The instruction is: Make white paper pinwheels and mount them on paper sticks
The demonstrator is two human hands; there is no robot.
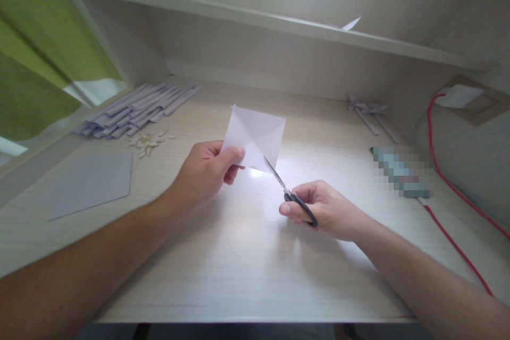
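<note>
Left hand raised above the desk, thumb and fingers closed on the lower left corner of a white paper square. Square held up off the surface, tilted, creased along both diagonals so the folds cross near its middle. Right hand lower and to the right, fingers wrapped through the black handles of a pair of scissors. Blades pointing up and to the left, tips meeting the paper at its lower right edge, along one diagonal crease. Cannot tell how far the blades are parted. Both forearms reaching in from the bottom corners of the view.

On the desk to the far left, a flat grey sheet lying well apart from the hands. Behind it, a heap of rolled paper sticks laid side by side, with a small scatter of pale scraps just in front. Toward the back right, near the wall, a couple of finished paper pinwheels lying flat. Nearer on the right, a blurred oblong thing, beside a red cord running down the right side of the desk. Up on the shelf above, a white paper corner poking over the edge. Green and white fabric at the far left.
</note>
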